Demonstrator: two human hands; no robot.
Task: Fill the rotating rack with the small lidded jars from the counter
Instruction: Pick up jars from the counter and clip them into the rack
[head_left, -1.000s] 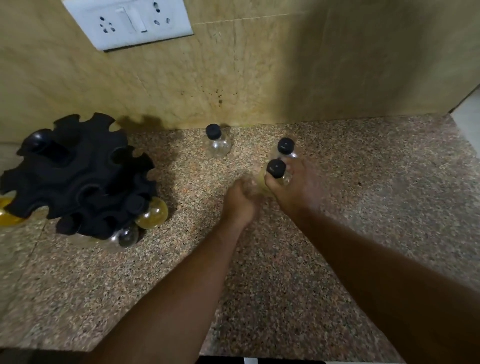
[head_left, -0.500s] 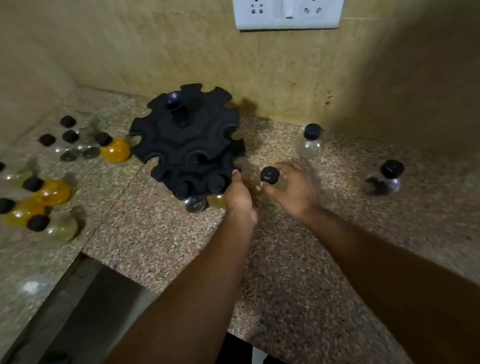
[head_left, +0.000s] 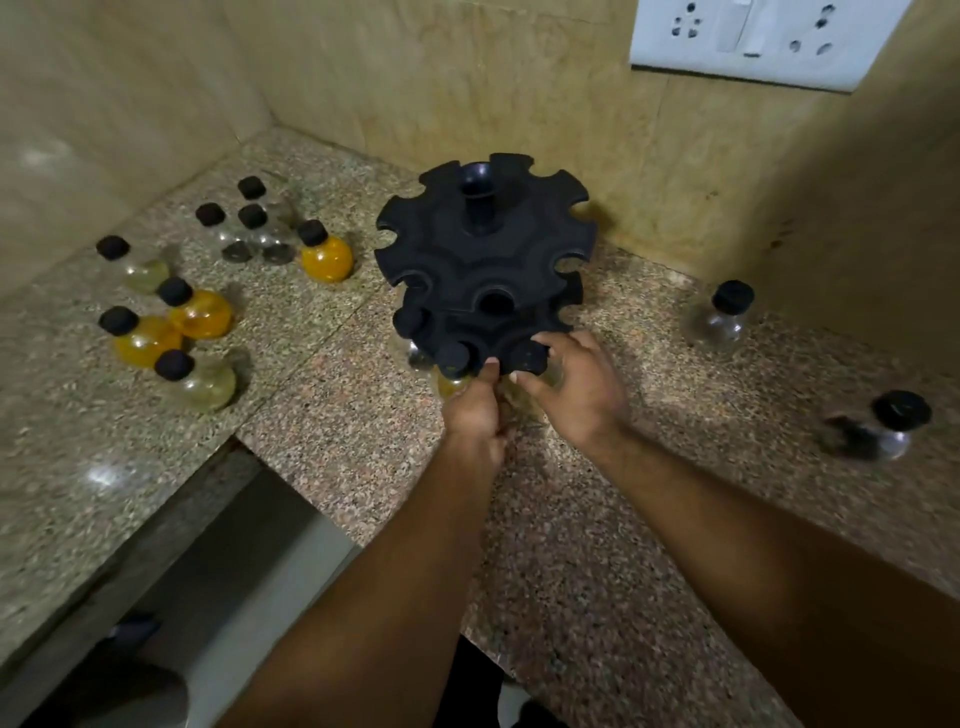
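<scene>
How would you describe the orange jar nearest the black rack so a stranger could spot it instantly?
Find the black rotating rack near the back corner of the counter. Directly left of it stands a round orange jar with a black lid. The clear jars behind it have no colour, and the two other orange jars sit farther left.

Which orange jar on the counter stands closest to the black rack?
The lone orange jar just left of the rack; the other two sit together, farther left.
</scene>
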